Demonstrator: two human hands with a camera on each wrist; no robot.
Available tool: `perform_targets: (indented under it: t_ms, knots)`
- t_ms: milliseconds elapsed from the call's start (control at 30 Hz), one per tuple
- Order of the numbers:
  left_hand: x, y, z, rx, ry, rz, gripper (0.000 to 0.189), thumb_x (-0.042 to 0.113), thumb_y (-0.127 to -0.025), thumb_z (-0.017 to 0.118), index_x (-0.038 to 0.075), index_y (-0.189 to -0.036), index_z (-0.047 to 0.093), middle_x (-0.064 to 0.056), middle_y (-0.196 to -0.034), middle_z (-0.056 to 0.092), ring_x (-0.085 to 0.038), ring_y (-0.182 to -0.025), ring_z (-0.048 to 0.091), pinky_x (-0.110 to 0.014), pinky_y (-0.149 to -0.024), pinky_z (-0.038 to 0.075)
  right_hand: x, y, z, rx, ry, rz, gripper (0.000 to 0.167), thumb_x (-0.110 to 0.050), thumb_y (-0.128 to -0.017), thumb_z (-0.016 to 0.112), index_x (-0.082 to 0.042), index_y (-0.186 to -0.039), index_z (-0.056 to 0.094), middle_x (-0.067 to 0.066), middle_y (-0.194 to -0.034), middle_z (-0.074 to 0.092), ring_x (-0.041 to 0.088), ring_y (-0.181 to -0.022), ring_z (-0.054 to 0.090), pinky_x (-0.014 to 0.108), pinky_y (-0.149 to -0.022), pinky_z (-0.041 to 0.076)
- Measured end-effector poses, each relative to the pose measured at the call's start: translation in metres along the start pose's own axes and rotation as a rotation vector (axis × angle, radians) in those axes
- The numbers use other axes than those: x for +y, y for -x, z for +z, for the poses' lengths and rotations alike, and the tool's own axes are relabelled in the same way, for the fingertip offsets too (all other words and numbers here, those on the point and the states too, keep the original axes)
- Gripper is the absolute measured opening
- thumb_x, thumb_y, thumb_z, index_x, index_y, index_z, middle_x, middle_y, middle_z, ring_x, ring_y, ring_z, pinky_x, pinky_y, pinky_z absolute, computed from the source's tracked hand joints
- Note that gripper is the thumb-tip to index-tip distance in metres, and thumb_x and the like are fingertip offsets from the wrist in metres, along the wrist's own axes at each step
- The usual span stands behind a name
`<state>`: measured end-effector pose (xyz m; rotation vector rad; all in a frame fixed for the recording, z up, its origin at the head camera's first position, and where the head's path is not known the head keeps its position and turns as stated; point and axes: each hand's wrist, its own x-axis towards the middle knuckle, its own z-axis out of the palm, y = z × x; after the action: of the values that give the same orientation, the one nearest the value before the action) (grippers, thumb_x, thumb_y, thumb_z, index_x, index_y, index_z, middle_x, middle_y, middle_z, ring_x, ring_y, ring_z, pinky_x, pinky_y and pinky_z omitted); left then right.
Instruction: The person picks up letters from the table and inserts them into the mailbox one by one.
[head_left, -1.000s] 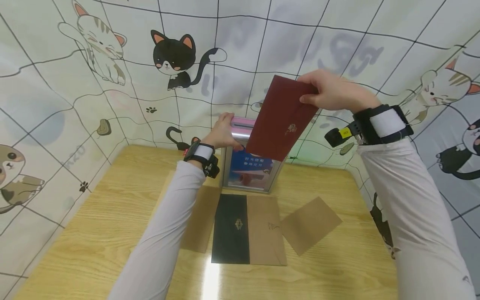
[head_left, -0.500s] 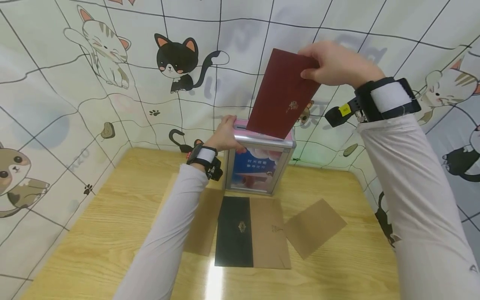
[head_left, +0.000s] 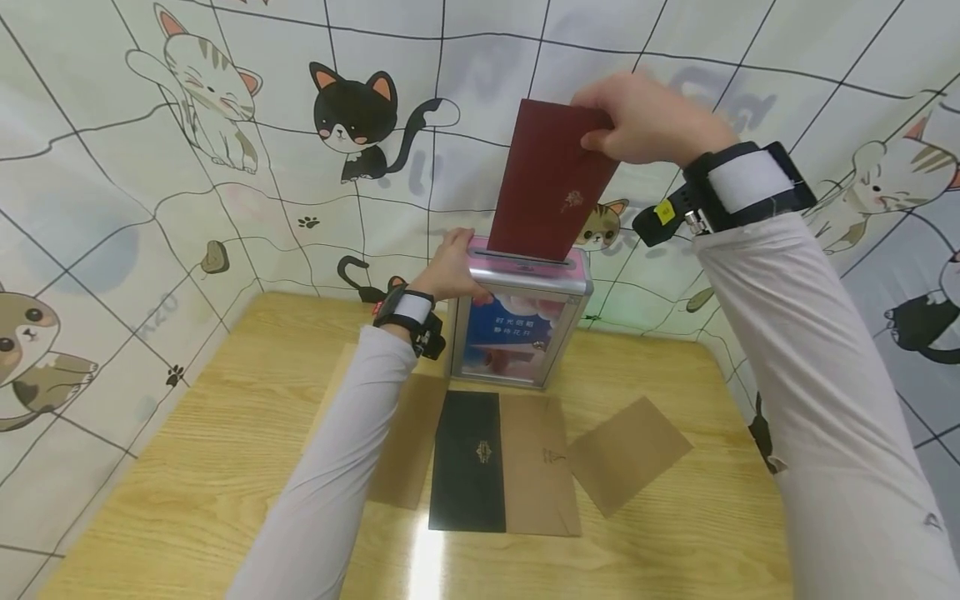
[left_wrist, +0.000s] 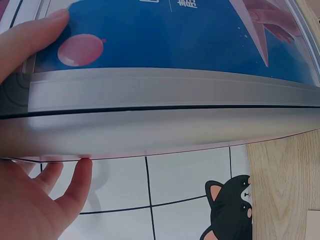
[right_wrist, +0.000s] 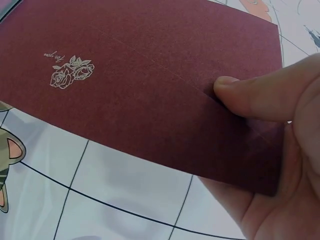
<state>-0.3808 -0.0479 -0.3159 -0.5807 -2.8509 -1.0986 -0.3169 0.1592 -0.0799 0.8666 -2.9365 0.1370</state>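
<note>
A dark red envelope (head_left: 551,179) with a gold rose print hangs over a silver-framed letter box (head_left: 566,321) with a pink top. Its lower edge is right at the long slot in that top. My right hand (head_left: 648,117) pinches the upper right corner of the envelope; in the right wrist view the thumb (right_wrist: 250,97) lies across its face and the other fingers are behind. Around the left upper corner of the box, my left hand (head_left: 450,267) grips, thumb in front and fingers at the back, as the left wrist view shows.
On the wooden table (head_left: 195,417) before the box lie a dark green envelope (head_left: 467,483), a brown envelope (head_left: 538,492) beside it, and a tilted brown one (head_left: 630,457) at right. Another brown envelope (head_left: 408,450) is partly under the left sleeve. A cat-print curtain (head_left: 262,208) encloses the table.
My right hand first raised the red envelope from in front of the box to above it, then shifted it left, bringing its lower edge to the slot. My left hand keeps its grip on the box.
</note>
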Motion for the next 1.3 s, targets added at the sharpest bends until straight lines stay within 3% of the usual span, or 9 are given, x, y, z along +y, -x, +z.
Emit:
perform_targets:
  t_ms: [533, 900, 1000, 1300]
  knots:
    - [-0.004, -0.002, -0.001, 0.014, -0.008, 0.024, 0.117, 0.028, -0.051, 0.086, 0.002, -0.142, 0.018, -0.013, -0.146, 0.017, -0.029, -0.13, 0.026, -0.038, -0.105, 0.03, 0.007, -0.012, 0.025, -0.061, -0.047, 0.024, 0.018, -0.002, -0.091, 0.044, 0.001, -0.105, 0.055, 0.019, -0.103, 0.061, 0.031, -0.092, 0.059, 0.041, -0.082, 0.043]
    - [-0.004, 0.002, -0.001, 0.013, 0.004, 0.012, 0.116, 0.026, -0.051, 0.086, 0.003, -0.142, 0.018, -0.012, -0.146, 0.017, -0.029, -0.131, 0.025, -0.039, -0.105, 0.03, 0.016, -0.025, 0.064, -0.131, -0.116, 0.033, 0.021, 0.0, -0.091, 0.042, 0.0, -0.108, 0.056, 0.019, -0.104, 0.061, 0.031, -0.094, 0.06, 0.042, -0.085, 0.044]
    - [-0.004, 0.003, -0.001, 0.009, 0.003, 0.011, 0.117, 0.027, -0.051, 0.086, 0.004, -0.143, 0.018, -0.012, -0.147, 0.017, -0.028, -0.132, 0.024, -0.039, -0.105, 0.029, 0.019, -0.026, 0.075, -0.145, -0.143, 0.058, 0.027, 0.0, -0.091, 0.042, -0.002, -0.114, 0.055, 0.018, -0.106, 0.06, 0.03, -0.093, 0.06, 0.042, -0.086, 0.045]
    - [-0.003, 0.005, 0.0, 0.015, 0.0, 0.016, 0.117, 0.027, -0.051, 0.087, 0.003, -0.142, 0.019, -0.012, -0.147, 0.017, -0.029, -0.131, 0.025, -0.039, -0.105, 0.03, 0.023, -0.029, 0.104, -0.154, -0.124, 0.04, 0.031, 0.001, -0.089, 0.045, -0.001, -0.118, 0.055, 0.019, -0.106, 0.06, 0.029, -0.09, 0.055, 0.039, -0.077, 0.044]
